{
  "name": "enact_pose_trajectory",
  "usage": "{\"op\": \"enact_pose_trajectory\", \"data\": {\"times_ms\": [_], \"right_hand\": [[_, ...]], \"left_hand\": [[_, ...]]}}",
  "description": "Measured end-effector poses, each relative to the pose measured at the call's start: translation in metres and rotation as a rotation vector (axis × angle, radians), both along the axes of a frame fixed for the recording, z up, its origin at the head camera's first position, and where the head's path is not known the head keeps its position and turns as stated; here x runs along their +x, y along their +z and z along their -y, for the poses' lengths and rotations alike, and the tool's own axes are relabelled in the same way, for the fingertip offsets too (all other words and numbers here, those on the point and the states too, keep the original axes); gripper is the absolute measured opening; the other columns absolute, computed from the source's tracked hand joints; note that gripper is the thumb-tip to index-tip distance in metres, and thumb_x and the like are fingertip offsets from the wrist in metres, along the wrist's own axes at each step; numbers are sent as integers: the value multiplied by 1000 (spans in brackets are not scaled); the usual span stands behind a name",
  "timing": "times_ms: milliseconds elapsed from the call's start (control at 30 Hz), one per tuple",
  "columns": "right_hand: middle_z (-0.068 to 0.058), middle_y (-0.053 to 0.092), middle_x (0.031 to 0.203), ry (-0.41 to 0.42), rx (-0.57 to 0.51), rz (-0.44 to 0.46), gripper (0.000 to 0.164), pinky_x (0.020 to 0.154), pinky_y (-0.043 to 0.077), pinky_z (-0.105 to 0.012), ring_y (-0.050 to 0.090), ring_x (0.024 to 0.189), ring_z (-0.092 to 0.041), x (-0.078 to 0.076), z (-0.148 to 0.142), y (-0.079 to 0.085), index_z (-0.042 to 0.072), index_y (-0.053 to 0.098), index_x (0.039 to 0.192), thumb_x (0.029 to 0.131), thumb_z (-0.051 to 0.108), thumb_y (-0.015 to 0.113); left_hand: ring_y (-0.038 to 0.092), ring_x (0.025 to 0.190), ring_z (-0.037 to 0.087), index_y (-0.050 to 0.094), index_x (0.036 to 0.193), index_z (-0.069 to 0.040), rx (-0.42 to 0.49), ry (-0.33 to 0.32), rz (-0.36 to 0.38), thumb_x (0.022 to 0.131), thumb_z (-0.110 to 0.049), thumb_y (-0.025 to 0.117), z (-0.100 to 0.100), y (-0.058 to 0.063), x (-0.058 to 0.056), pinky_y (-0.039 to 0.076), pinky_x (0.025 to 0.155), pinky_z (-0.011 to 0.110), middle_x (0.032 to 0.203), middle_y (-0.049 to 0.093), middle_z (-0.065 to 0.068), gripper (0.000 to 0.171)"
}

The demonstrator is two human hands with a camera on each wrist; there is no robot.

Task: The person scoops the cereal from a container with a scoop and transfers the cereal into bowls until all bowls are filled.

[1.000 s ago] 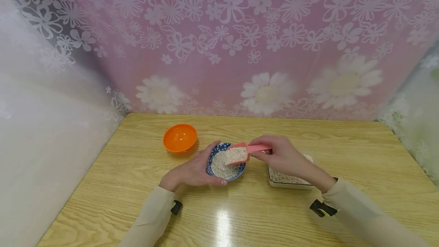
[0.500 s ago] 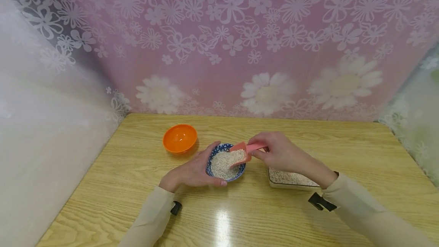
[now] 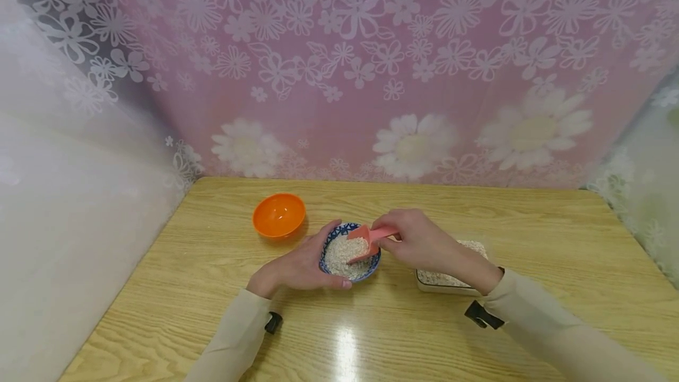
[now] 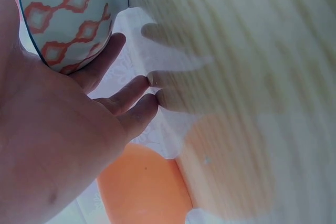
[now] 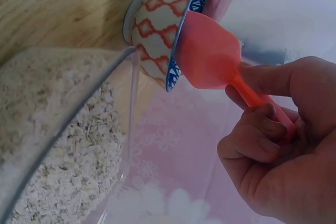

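My left hand (image 3: 304, 262) is spread, thumb and forefinger gripping one patterned bowl (image 3: 338, 230) of flakes (image 3: 339, 259); right hand (image 3: 421, 240) pinches one pink scoop (image 3: 373, 238) by the handle, blade tilted inside the bowl rim. I count one orange bowl (image 3: 279, 217), one clear-walled tub (image 3: 442, 289) of flakes, wood-grain desk (image 3: 154, 287), pink floral backdrop (image 3: 329, 99)

Place: perhaps a home nook | pink floral hanging (image 3: 318, 99) | wood-grain table (image 3: 424, 335)
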State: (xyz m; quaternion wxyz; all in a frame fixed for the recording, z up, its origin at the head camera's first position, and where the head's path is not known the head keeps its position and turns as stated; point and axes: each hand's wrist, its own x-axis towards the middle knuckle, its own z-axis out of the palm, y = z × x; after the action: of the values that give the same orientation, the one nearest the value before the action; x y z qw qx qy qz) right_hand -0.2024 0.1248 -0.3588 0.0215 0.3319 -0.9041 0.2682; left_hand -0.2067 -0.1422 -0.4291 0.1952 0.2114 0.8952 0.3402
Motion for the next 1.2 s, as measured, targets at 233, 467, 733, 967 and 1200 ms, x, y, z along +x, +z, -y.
{"op": "enact_pose_trajectory", "data": {"times_ms": [233,467,733,967,1200], "right_hand": [[-1,74,92,-17,100,-43,14,71,51,-30,63,78,-12,4,-6,11,8,77,104,91,14,76],[-2,74,92,-8,125,-126,13,68,50,-29,63,76,-13,10,-10,21,8,77,102,90,11,75],[-1,72,91,-11,110,-154,13,65,47,-27,58,73,-10,14,-14,26,9,78,103,90,11,75],[2,71,89,-18,83,-146,13,63,42,-26,54,70,-10,15,-17,26,11,78,103,91,12,76],[6,68,83,-48,22,-114,11,61,39,-24,46,66,-7,11,-25,15,13,77,101,90,12,77]], "left_hand": [[31,151,33,7,166,-31,5,0,6,77,-60,83,1,1,0,32,121,60,167,30,5,120],[32,151,34,8,166,-31,13,1,2,77,-57,83,1,1,1,32,120,61,166,31,6,119],[31,150,34,8,165,-31,11,9,3,78,-56,84,1,0,1,34,119,61,166,32,7,119],[31,151,34,9,166,-30,3,7,-3,78,-56,84,1,1,1,34,119,61,166,32,8,118],[31,151,34,9,165,-31,-1,10,-6,78,-57,83,1,-2,0,34,119,62,167,31,7,118]]}}
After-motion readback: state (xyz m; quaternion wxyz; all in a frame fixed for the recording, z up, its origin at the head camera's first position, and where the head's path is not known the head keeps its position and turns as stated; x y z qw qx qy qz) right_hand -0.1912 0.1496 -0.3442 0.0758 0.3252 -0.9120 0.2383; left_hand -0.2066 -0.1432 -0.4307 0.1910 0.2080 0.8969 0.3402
